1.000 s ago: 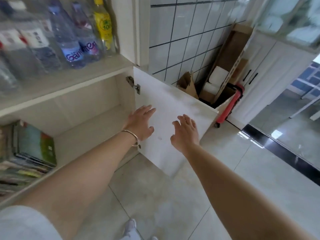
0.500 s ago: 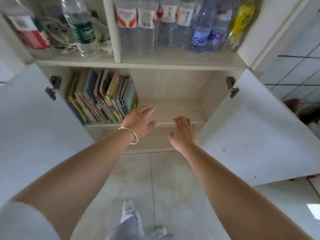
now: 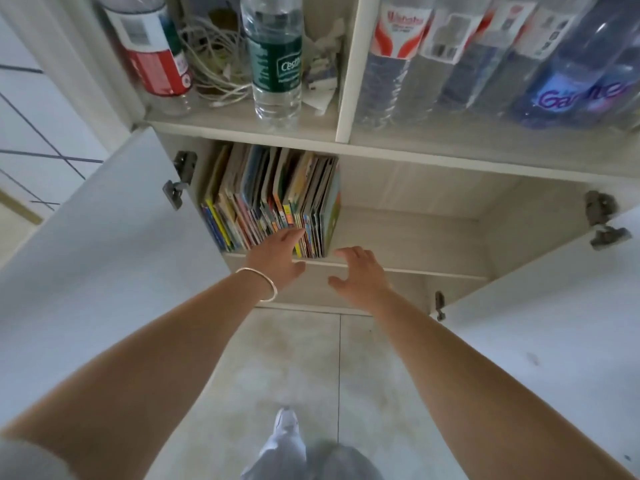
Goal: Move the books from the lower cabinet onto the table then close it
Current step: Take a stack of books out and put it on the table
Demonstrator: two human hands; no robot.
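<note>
Two bare hands reach for the books (image 3: 273, 199), which stand upright in a tight row at the left end of the lower cabinet (image 3: 415, 237), its doors swung wide. Nearest the books, the left hand (image 3: 277, 254), fingers straight and loose, has its fingertips at the lower spines and grips nothing. Just right of the books, the right hand (image 3: 360, 271) hovers with fingers spread, holding nothing. The thin books look slippery as a pack: squeezing too few could let the rest fan out and topple rightward into the bare shelf space, or spill to the floor. Above the books, the upper shelf (image 3: 242, 119) holds water bottles (image 3: 275, 60) and tangled white cables (image 3: 214, 64).
</note>
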